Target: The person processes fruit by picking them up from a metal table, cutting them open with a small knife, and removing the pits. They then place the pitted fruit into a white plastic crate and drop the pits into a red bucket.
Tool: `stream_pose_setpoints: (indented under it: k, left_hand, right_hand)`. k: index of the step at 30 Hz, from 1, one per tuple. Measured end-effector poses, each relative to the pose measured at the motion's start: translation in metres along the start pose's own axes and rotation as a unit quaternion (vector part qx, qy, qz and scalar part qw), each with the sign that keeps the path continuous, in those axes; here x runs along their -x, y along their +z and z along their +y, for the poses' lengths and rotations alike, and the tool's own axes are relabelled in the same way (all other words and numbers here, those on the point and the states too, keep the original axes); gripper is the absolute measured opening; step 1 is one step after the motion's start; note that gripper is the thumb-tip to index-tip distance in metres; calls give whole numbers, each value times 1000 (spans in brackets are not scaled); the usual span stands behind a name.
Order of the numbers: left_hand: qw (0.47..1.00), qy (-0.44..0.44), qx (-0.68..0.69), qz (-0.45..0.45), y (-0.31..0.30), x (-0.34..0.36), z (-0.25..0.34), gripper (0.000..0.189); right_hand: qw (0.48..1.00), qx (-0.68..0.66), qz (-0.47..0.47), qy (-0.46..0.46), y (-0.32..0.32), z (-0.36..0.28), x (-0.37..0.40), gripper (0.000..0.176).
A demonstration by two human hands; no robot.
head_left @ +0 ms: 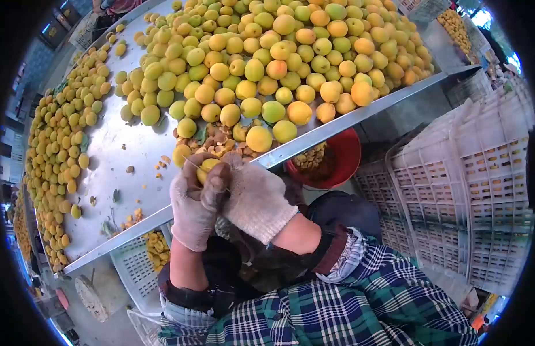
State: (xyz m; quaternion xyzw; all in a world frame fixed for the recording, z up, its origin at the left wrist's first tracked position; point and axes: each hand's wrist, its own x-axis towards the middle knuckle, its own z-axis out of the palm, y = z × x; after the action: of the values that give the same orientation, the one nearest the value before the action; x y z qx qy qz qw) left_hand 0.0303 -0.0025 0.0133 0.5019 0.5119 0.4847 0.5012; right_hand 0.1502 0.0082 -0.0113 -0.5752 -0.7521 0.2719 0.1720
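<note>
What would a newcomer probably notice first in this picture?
Probably the big heap of yellow, orange and green fruits, which covers much of the sloping metal table at the top. Next, in the middle near the table's edge, the gloved left hand holds one yellow fruit, with the gloved right hand close beside it. The red bucket below the edge also stands out.
</note>
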Motion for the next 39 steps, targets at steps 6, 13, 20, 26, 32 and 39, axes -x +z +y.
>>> stream_pose_setpoints:
  k: [6,13,20,26,32,39]
  left_hand:
    - [998,55,-37,10,-1,1,-7,54]
    - [998,56,3,8,5,9,-2,53]
    - [992,77,-102,7,1,2,-4,33]
    - [990,56,-121,-34,-5,3,-9,37]
    - [982,116,-145,-27,-2,5,-10,35]
    - [983,105,-150,-19,7,4,-4,34]
  right_hand:
    - [990,-65,118,-29,-8,0,7,18]
    - [973,-194,115,-41,5,10,6,17]
    - [884,-465,6,49,79,49,-11,31]
    - [997,-49,-32,-56,-23,11,5,35]
    - [988,-40,-65,-136,-22,25,-2,33]
    - [985,-86,-68,-134,-36,23,-7,35]
